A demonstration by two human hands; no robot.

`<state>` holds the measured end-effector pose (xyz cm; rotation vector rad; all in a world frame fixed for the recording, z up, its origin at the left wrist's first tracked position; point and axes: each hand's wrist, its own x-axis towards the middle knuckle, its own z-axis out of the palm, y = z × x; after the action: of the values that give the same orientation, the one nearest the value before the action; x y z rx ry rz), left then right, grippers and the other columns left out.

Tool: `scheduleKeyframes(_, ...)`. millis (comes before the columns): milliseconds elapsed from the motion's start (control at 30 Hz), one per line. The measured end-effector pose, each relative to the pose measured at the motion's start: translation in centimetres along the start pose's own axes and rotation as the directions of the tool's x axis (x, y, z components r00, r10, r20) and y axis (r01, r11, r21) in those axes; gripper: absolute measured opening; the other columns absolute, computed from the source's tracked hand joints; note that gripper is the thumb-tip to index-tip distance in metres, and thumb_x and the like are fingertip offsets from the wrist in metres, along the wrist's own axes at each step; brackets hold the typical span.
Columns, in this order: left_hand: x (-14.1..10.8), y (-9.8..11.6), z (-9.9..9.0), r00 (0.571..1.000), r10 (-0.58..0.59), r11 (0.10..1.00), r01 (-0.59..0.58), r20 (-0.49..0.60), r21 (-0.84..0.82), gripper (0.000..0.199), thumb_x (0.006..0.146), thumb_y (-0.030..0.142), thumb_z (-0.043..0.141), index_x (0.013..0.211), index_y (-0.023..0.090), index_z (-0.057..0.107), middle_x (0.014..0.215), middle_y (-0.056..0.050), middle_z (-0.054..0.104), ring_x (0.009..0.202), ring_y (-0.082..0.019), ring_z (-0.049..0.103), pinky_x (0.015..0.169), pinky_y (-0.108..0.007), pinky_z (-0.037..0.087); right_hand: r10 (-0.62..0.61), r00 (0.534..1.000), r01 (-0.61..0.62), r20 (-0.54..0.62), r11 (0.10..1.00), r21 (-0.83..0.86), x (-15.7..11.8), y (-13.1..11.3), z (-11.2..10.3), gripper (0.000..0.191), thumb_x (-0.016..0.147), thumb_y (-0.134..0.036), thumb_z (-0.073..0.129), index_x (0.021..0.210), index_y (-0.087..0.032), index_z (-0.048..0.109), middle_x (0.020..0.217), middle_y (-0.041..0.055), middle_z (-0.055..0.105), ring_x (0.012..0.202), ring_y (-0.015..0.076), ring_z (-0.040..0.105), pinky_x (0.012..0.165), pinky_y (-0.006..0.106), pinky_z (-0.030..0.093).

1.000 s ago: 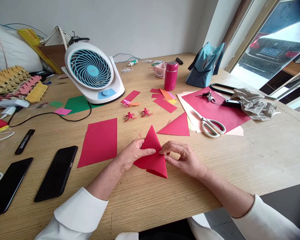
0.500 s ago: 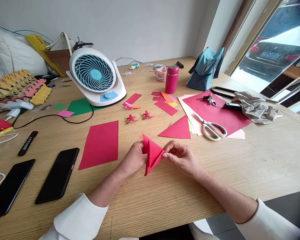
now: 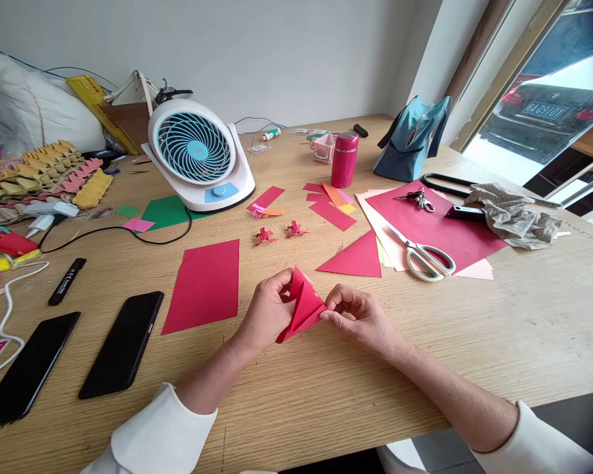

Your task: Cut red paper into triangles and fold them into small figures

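Folded red paper (image 3: 307, 306): held between the two hands over the near middle of the surface (image 3: 336, 401), one point up and away, flaps partly spread; whether its lower edge touches the wood, cannot tell. Left hand (image 3: 264, 313): grip clamped on the paper's left side (some fingertips hidden behind the folds). Right hand (image 3: 363, 321): grip closed on the right corner, thumb and forefinger pinching it.

Left of the paper, apart from it, a red sheet (image 3: 202, 286) lies flat. Beyond the paper, two small red folded figures, one (image 3: 263, 237) left of the other (image 3: 295, 228). To the right of these, a red triangle (image 3: 358, 257), flat. Further right, white-handled scissors (image 3: 427, 262) rest across a large red sheet (image 3: 462, 234) and pale sheets (image 3: 478, 270); keys (image 3: 421, 199) lie on the large sheet.

Outer left: two dark phones, one (image 3: 123, 342) nearer the left arm than the other (image 3: 29, 368), and a black marker (image 3: 67, 282). Behind: white fan (image 3: 195, 151), pink flask (image 3: 344, 160), blue bag (image 3: 410, 141).
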<state>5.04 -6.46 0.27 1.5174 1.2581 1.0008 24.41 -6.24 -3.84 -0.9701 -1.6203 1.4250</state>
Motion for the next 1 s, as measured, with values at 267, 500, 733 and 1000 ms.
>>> scheduleKeyframes(267, -0.2, 0.2, 0.3, 1.0, 0.013, 0.999, -0.013, 0.001, 0.044, 0.018, 0.071, 0.026, 0.075, 0.075, 0.016, 0.06, 0.07, 0.001, 0.06, 0.07, -0.014, 0.057, 0.064, -0.023, 0.045, -0.008, 1.0, 0.007, 0.011, 1.0, 0.014, 0.0, -0.5, 0.0, 0.034, 0.081, -0.048, 0.074, 0.074, -0.019, 0.057, 0.071, -0.001, 0.057, 0.063, 0.0119, 0.046, 0.059, 0.026, 0.036)
scheduleKeyframes(500, -0.4, 0.7, 0.5, 0.996, 0.025, 1.0, -0.024, -0.082, 0.01, 0.018, 0.078, 0.028, 0.069, 0.071, 0.017, 0.058, 0.067, 0.002, 0.057, 0.065, -0.011, 0.053, 0.06, -0.02, 0.044, -0.01, 1.0, 0.01, 0.012, 1.0, 0.016, 0.0, -0.2, 0.0, 0.035, 0.082, -0.049, 0.072, 0.074, -0.019, 0.057, 0.071, -0.0007, 0.057, 0.062, 0.0121, 0.047, 0.058, 0.026, 0.036)
scheduleKeyframes(733, -0.6, 0.9, 0.2, 0.987, 0.03, 0.998, -0.038, -0.16, -0.044, 0.018, 0.081, 0.034, 0.069, 0.078, 0.016, 0.066, 0.071, 0.0, 0.065, 0.062, -0.011, 0.054, 0.057, -0.02, 0.042, -0.029, 1.0, 0.029, 0.006, 1.0, -0.011, 0.0, -0.3, 0.0, 0.035, 0.083, -0.048, 0.071, 0.073, -0.019, 0.056, 0.07, -0.0004, 0.057, 0.063, 0.0124, 0.048, 0.059, 0.026, 0.036)
scheduleKeyframes(1000, -0.9, 1.4, -0.2, 0.987, 0.133, 0.987, -0.123, -0.091, 0.107, 0.034, 0.095, 0.041, 0.052, 0.087, 0.016, 0.074, 0.076, -0.003, 0.069, 0.071, -0.015, 0.06, 0.067, -0.023, 0.044, -0.084, 0.996, 0.085, 0.01, 0.991, -0.101, -0.2, -0.4, -0.2, 0.032, 0.084, -0.043, 0.073, 0.072, -0.019, 0.056, 0.069, -0.0015, 0.057, 0.061, 0.0116, 0.049, 0.058, 0.026, 0.037)
